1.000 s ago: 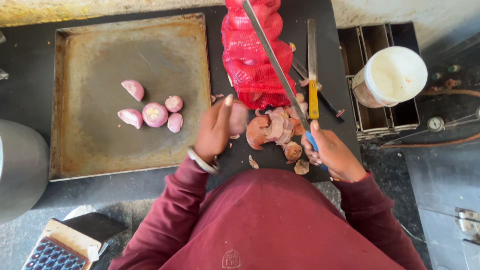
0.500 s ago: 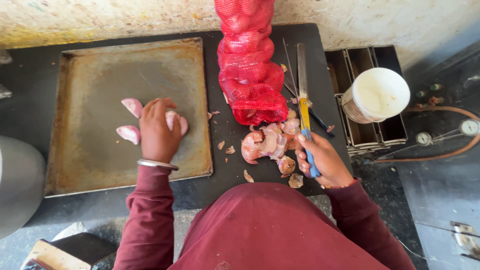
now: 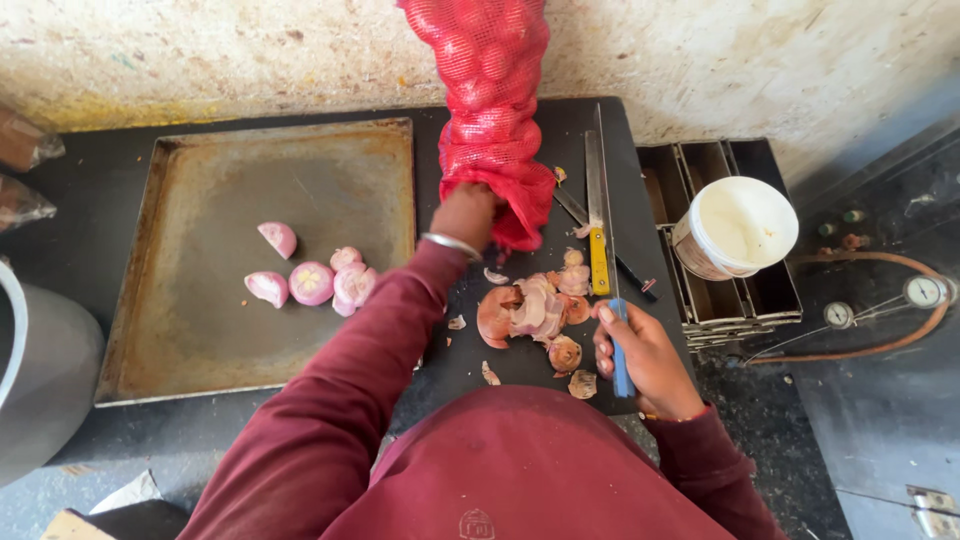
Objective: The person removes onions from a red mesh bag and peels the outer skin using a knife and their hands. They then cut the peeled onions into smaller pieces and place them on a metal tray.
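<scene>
My left hand (image 3: 468,215) reaches into the mouth of the red mesh sack of onions (image 3: 490,110) at the surface's back edge, its grip hidden; my right hand (image 3: 640,355) stays clamped on the blue-handled knife (image 3: 612,300), blade kept clear of the peels (image 3: 530,315).

Onion halves (image 3: 312,278) on tray (image 3: 200,160) (left of peels (image 3: 530,312))
</scene>
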